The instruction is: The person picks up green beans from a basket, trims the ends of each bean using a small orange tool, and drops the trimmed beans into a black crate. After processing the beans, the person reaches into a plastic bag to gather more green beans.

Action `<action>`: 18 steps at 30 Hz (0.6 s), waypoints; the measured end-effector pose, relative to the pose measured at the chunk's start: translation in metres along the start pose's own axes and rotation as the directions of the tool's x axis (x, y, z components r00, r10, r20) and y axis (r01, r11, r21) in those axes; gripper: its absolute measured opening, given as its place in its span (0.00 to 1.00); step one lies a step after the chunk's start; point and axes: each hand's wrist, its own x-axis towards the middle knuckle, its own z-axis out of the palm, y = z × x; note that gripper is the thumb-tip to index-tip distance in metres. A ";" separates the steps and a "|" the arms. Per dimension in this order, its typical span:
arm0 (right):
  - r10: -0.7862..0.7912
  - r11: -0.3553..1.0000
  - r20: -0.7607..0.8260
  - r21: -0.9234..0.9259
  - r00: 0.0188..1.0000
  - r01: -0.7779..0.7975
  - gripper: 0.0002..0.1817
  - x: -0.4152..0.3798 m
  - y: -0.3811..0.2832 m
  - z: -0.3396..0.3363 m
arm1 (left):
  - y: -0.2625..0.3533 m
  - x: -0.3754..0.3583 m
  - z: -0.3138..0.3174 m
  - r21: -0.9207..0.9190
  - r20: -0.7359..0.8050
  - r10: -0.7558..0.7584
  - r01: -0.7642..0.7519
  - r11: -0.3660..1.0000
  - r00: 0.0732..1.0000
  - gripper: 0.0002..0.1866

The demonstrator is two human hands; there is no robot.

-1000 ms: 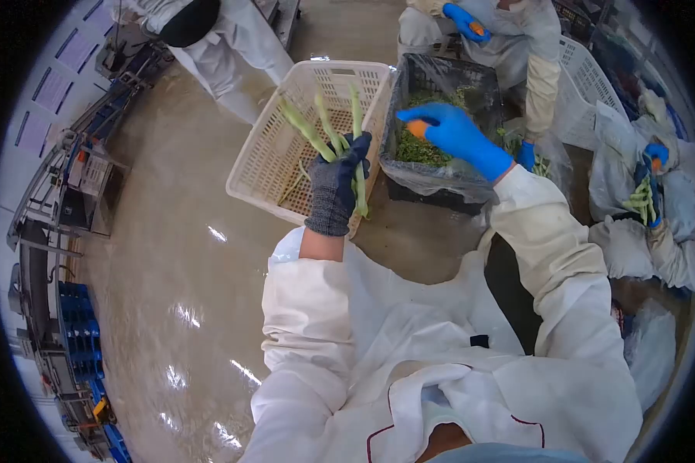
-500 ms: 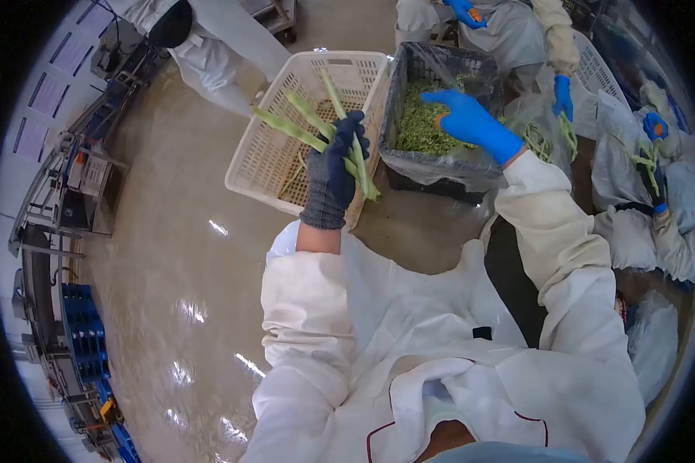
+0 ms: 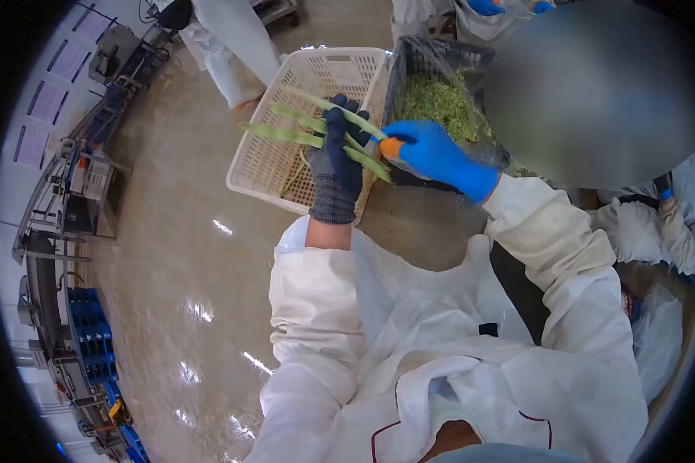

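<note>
Several long flat green beans point(image 3: 279, 134) are gripped in my left hand point(image 3: 337, 160), which wears a dark grey-blue knit glove. They stick out on both sides of the fist, over a cream plastic crate point(image 3: 249, 174). My right hand point(image 3: 445, 159), in a blue glove, is closed around a small orange-handled tool point(image 3: 391, 147). Its working end is hidden. The orange part meets the right end of the uppermost bean. Beside the crate stands a dark plastic-lined bin point(image 3: 400, 83) holding a heap of green trimmings point(image 3: 438, 106).
A large blurred round patch point(image 3: 601, 94) hides much of the upper right. Another person's white-clad legs point(image 3: 232, 48) are beyond the crate. Plastic bags point(image 3: 656, 339) lie at the right. Metal equipment point(image 3: 77, 193) and blue crates point(image 3: 90, 332) line the left wall.
My right hand has come left and down from above the bin to the beans. The beans in my left hand now lie flatter. The blurred patch has appeared at the upper right.
</note>
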 end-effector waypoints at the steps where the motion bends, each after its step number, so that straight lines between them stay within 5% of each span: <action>1: 0.044 0.995 -0.002 0.086 0.999 -0.044 0.17 0.004 -0.002 -0.009 | 0.003 0.000 -0.003 0.056 -0.029 0.019 -0.018 0.998 0.999 0.22; 5: 0.068 0.988 -0.102 0.148 0.992 -0.052 0.16 0.012 0.014 -0.016 | 0.015 -0.013 -0.011 0.270 -0.109 -0.022 0.051 0.961 0.994 0.19; 8: -0.310 0.941 -0.260 -0.220 0.914 0.257 0.16 0.001 0.007 0.001 | 0.015 -0.018 -0.012 0.314 0.008 -0.089 0.082 0.946 0.996 0.19; 9: -0.259 0.881 -0.156 -0.444 0.953 0.166 0.14 -0.002 -0.007 0.006 | 0.011 -0.017 -0.017 0.267 0.004 -0.108 0.103 0.958 0.994 0.20; 11: -0.152 0.988 -0.112 -0.041 0.982 0.148 0.16 -0.005 -0.024 0.022 | 0.014 -0.007 -0.020 0.279 -0.032 -0.199 0.200 0.939 0.979 0.22; 12: -0.205 0.947 -0.122 -0.276 0.971 0.165 0.17 -0.005 -0.025 0.033 | 0.012 -0.008 -0.029 0.409 0.025 -0.112 0.092 0.908 0.993 0.22; 13: -0.266 0.918 -0.073 -0.324 0.961 0.230 0.17 -0.002 -0.021 0.047 | 0.016 -0.011 -0.041 0.521 0.087 -0.016 -0.031 0.853 0.996 0.23; 14: -0.223 0.933 -0.129 -0.316 0.966 0.173 0.14 0.003 -0.018 0.059 | 0.025 -0.008 -0.055 0.475 0.097 -0.108 0.049 0.878 0.989 0.23; 15: -0.251 0.870 -0.023 -0.444 0.968 0.215 0.11 0.006 -0.017 0.058 | 0.032 -0.006 -0.062 0.431 0.102 -0.191 0.130 0.893 0.976 0.23; 17: -0.222 0.875 0.033 -0.434 0.975 0.214 0.10 0.009 -0.022 0.054 | 0.038 -0.023 -0.043 0.830 0.247 0.055 -0.241 0.504 0.967 0.22; 18: -0.238 0.873 0.054 -0.427 0.970 0.238 0.11 0.008 -0.027 0.052 | 0.040 -0.016 -0.050 0.767 0.190 0.063 -0.188 0.613 0.980 0.20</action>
